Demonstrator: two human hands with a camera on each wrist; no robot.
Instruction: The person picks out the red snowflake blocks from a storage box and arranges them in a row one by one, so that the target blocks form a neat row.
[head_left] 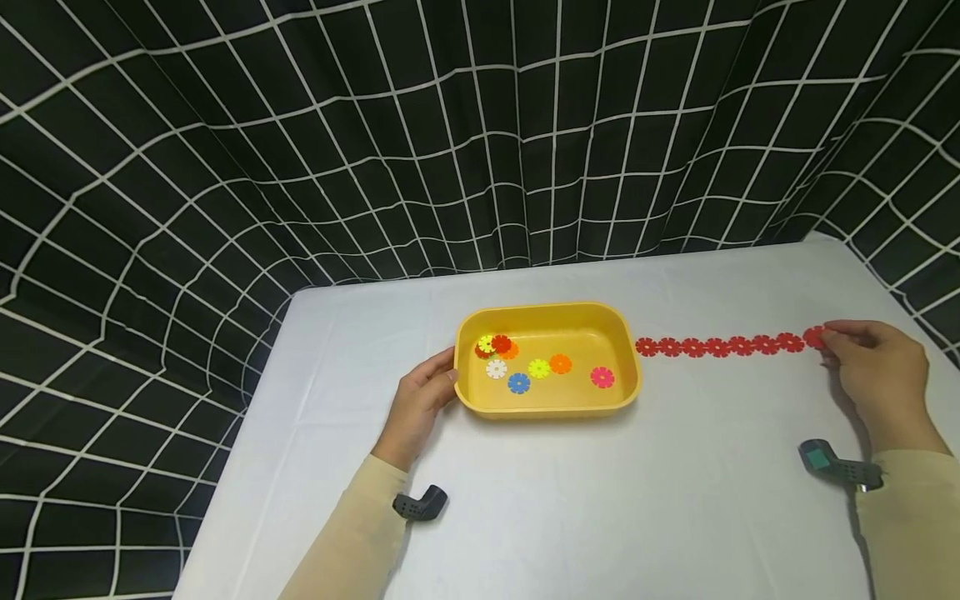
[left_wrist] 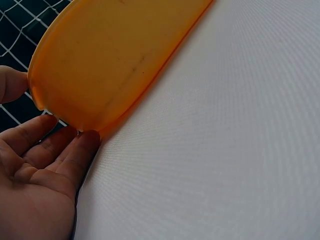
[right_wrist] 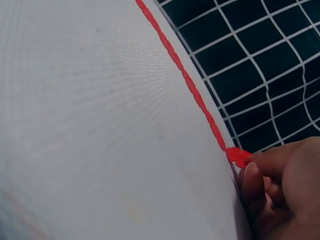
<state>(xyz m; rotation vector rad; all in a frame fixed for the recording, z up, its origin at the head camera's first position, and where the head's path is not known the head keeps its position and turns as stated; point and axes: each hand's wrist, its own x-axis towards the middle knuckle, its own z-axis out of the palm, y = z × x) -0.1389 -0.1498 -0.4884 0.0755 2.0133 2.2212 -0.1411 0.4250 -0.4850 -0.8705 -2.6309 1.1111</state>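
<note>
My left hand (head_left: 422,400) grips the left end of a yellow plastic tray (head_left: 547,412), thumb at the rim and fingertips against the outer wall. Several flower-shaped discs lie in the tray, among them a blue disc (head_left: 519,383), a white disc (head_left: 497,368) and a pink disc (head_left: 602,377). To the tray's right, a row of red flower discs (head_left: 717,347) runs across the table. At the row's right end my right hand (head_left: 881,367) pinches a red disc (right_wrist: 238,157) between thumb and forefinger, tilted up off the cloth. Whether it is linked to its neighbour I cannot tell.
A white cloth covers the table (head_left: 600,500). Behind and at both sides hangs a black curtain (head_left: 480,133) with a white grid, close to the table's back edge. Each wrist wears a dark camera band, the left band (head_left: 420,503) and the right band (head_left: 840,467).
</note>
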